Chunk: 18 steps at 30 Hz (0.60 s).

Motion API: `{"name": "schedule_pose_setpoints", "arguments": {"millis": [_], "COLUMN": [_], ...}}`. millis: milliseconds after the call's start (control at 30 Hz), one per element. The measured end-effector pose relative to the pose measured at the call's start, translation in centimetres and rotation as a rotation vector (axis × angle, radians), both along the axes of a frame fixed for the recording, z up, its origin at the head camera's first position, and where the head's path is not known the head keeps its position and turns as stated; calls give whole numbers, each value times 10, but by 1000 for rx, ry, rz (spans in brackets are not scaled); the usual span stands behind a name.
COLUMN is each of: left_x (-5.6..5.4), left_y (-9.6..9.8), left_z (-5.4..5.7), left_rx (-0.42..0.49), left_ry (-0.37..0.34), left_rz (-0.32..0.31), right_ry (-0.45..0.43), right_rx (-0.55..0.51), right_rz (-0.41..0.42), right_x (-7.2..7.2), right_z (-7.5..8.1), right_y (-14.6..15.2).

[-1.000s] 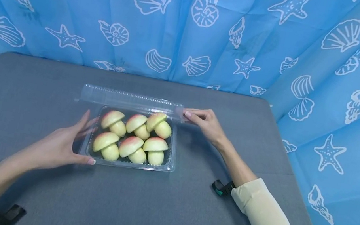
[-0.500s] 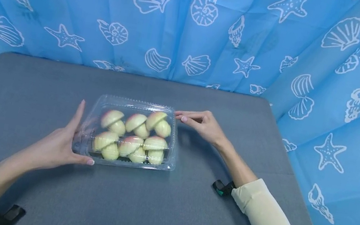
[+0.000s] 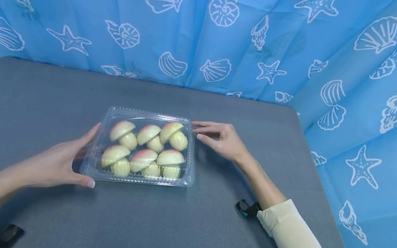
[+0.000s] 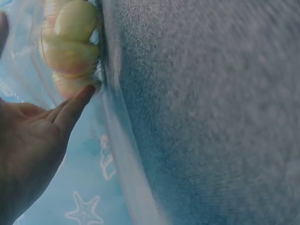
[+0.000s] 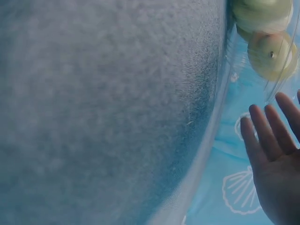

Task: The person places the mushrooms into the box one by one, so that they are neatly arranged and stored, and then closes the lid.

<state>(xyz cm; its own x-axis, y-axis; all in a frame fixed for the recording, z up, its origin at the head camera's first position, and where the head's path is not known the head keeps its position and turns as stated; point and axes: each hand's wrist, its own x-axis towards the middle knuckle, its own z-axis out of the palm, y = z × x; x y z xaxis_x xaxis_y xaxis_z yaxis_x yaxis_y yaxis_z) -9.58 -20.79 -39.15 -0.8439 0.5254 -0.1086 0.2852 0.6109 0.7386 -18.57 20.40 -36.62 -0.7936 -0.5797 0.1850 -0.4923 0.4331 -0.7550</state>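
Observation:
A clear plastic clamshell box (image 3: 140,180) lies on the table with its clear lid (image 3: 139,119) down over it. Inside are several mushroom-shaped pieces (image 3: 143,159), pale yellow-green with a red blush, in two rows. My left hand (image 3: 52,160) spreads around the box's left side, thumb near the front corner; in the left wrist view its fingertips (image 4: 84,96) are by the box end. At the back right corner is my right hand (image 3: 229,142), fingers extended close to the lid's edge. Whether they touch it, I cannot tell. The right wrist view shows its fingers (image 5: 267,131) straight and holding nothing.
A grey cloth-covered table (image 3: 171,234) bears the box. Blue curtains (image 3: 200,22) with white shells and starfish hang behind and to the right. Dark wrist devices (image 3: 247,209) sit on both arms.
The lid came down from raised at the back to lying over the box. My right hand let go of the lid's edge. My left hand shifted slightly along the left side.

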Motion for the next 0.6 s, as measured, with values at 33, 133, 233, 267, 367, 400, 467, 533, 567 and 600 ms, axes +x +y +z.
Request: {"name": "schedule_pose_setpoints", "arguments": {"millis": [33,133,233,267,367,400,467,533,567,600], "left_x": [0,0,1,1,1,1,1,2,2,2], "left_y": [-1,-3,-3,-3,0,1,3,4,5,6], "left_z": [0,0,2,2,4,4,5,6,6,6], "left_rx": [7,18,5,-4,-47,-60,-86,-104,-113,-120], "left_ry": [-5,0,0,3,0,0,8,17,24,26], "left_rz": [-6,-29,-28,-23,7,18,32,44,49,52], "right_ry": [21,69,106,117,114,102,55,0,-36,-71], "right_rx": [11,58,123,150,227,253,298,325,324,319], "right_rz": [6,17,29,32,41,44,57,73,85,98], "right_x": [-2,-7,-4,-2,6,8,12,16,17,19], "right_z": [-6,-20,-24,-23,-21,-20,-19,-17,-16,-16], "right_y": [2,9,11,11,12,12,12,12,12,12]}}
